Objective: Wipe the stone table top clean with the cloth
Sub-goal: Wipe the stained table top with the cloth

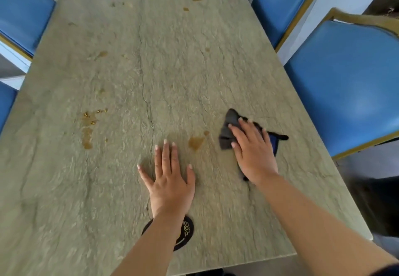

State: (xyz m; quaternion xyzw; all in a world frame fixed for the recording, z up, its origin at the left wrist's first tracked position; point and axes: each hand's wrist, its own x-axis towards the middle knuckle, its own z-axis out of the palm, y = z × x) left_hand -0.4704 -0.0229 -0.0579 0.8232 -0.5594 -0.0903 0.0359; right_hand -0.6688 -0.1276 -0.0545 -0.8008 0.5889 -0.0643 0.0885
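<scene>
wiping underway, spills remain
right hand (252, 152) flat, pressing cloth (230, 130) onto desk (129, 70) beside brown spill (196, 142); left hand (170, 180) splayed, empty, likely bracing the lean.

blue chairs (345, 85): both sides of table | black round coaster (186, 230): near edge, partly hidden

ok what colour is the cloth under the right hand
Dark grey cloth, with a blue patch at its right side; head view.
</scene>
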